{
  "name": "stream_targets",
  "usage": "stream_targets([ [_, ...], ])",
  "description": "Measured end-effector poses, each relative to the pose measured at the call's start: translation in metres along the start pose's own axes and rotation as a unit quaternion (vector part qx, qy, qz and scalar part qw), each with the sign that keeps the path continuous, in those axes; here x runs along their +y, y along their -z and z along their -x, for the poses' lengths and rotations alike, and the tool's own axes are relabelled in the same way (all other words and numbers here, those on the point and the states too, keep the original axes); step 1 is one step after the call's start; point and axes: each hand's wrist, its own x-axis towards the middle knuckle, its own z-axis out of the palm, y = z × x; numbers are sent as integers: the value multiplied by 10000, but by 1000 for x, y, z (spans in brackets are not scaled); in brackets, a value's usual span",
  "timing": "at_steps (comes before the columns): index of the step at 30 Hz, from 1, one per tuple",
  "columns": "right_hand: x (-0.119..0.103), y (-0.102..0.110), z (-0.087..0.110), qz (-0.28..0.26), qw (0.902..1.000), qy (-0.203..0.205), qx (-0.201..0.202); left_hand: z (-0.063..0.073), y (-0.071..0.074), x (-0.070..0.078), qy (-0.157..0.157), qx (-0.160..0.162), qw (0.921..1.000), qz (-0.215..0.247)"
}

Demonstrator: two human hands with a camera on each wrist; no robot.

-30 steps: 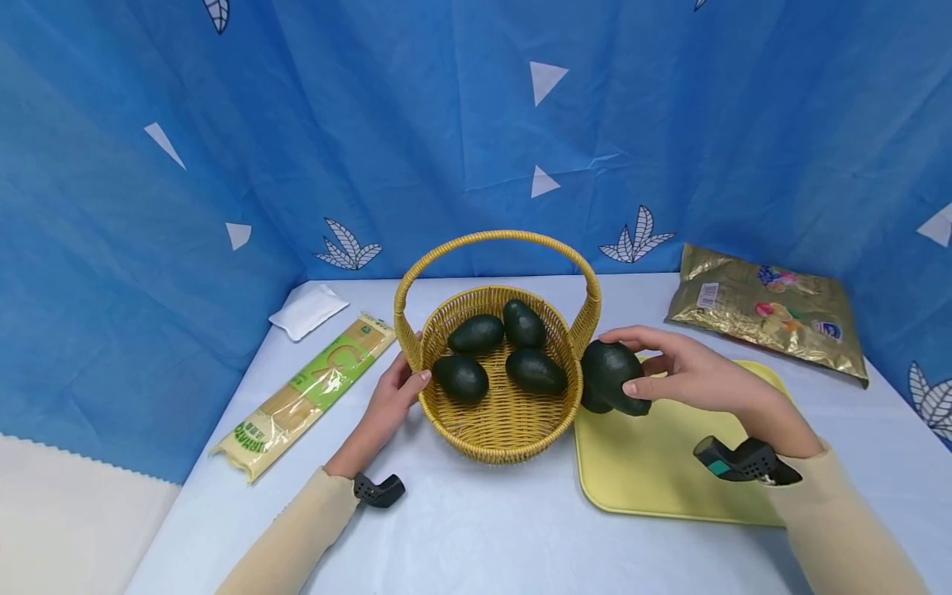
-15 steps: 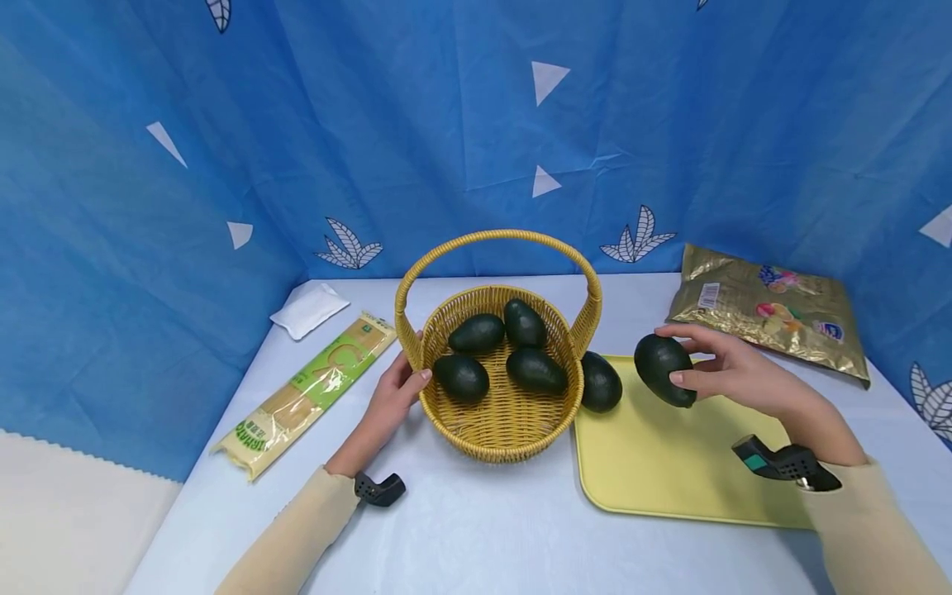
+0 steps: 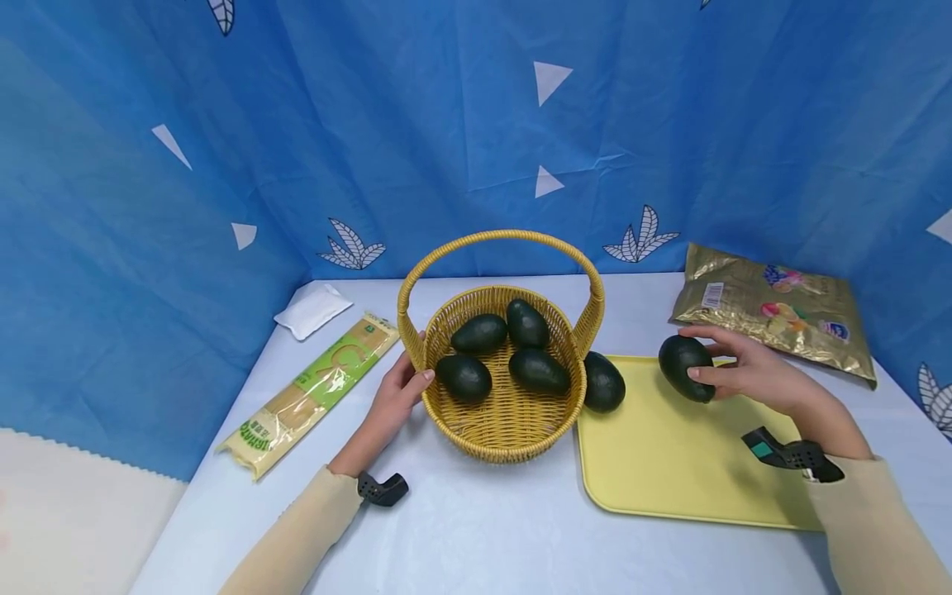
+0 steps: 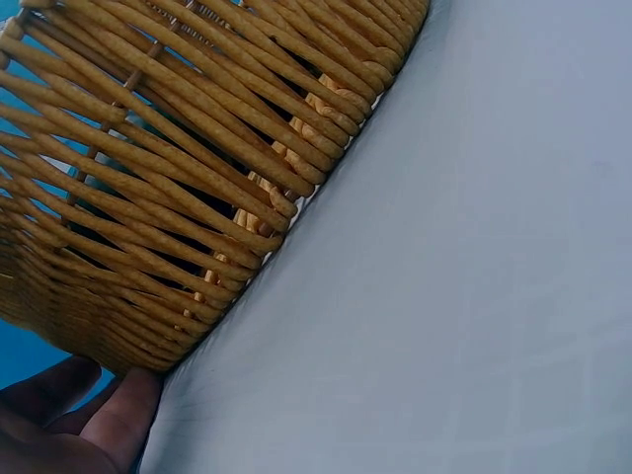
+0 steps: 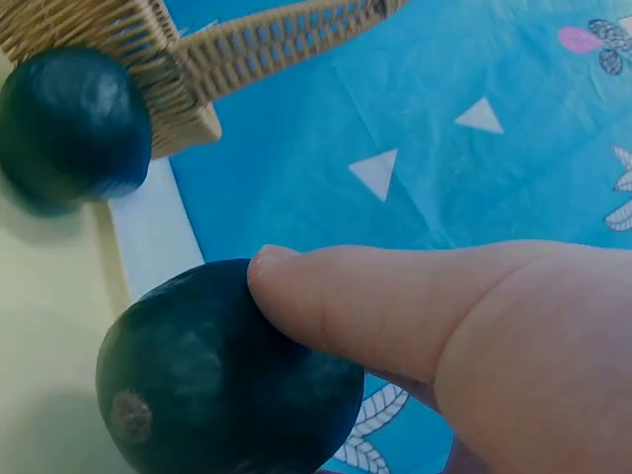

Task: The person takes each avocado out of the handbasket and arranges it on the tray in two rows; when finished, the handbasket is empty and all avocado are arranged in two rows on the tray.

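Pinching avocado (image 3: 686, 368) over tray (image 3: 692, 471) with right fingers (image 3: 717, 378); relaxed left fingers (image 3: 420, 384) touching basket (image 3: 506, 454).

This looks like a makeshift filming booth: blue printed cloth (image 3: 446, 124) hangs behind the back edge of a white table (image 3: 476, 529) and wraps round both back corners, and black cameras (image 3: 383, 489) sit on the wrists. The room beyond is hidden, so home or lab cannot be told.
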Motion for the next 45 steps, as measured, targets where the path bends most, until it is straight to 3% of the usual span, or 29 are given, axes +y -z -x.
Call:
stream_targets([
  [13, 14, -3, -9, 639, 9975, -285, 88, 0, 0, -2, -100, 29, 9999, -41],
  [27, 8, -12, -13, 1190, 9914, -452, 289, 0, 0, -3, -118, 39, 9999, -41],
  [45, 6, -16, -16, 1202, 9918, -292, 331, 0, 1, 1, -136, -17, 9999, 12],
])
